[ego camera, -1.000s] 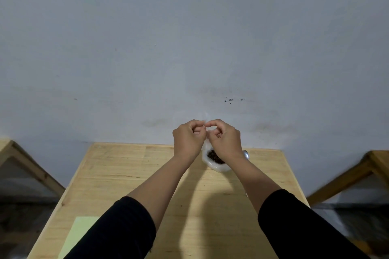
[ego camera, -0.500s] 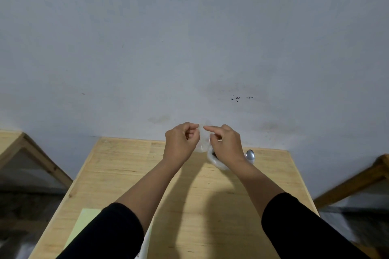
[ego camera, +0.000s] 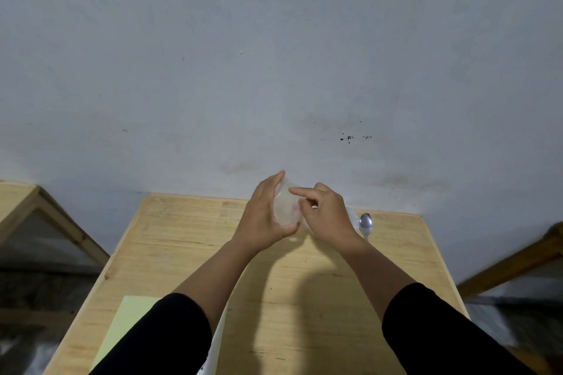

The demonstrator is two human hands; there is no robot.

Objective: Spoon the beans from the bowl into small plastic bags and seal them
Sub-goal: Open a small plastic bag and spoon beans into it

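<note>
A small clear plastic bag [ego camera: 285,207] is held up above the far edge of the wooden table [ego camera: 189,253]. My left hand [ego camera: 263,216] holds it from the left, fingers stretched up along its side and thumb hooked under its bottom. My right hand [ego camera: 326,213] pinches the bag's right edge, index finger pointing across its mouth. The bowl [ego camera: 351,215] is almost fully hidden behind my right hand; only a pale sliver of rim shows. A metal spoon [ego camera: 365,224] lies just right of it. No beans are visible.
A pale green sheet [ego camera: 131,323] lies at the table's near left, with a white thing [ego camera: 214,344] beside my left sleeve. Wooden frames [ego camera: 45,216] stand on both sides of the table. A grey wall [ego camera: 274,70] rises right behind the far edge.
My hands were pinched together over the bowl. They have drawn apart, my left fingers have straightened along the bag, and the bag is now spread between them.
</note>
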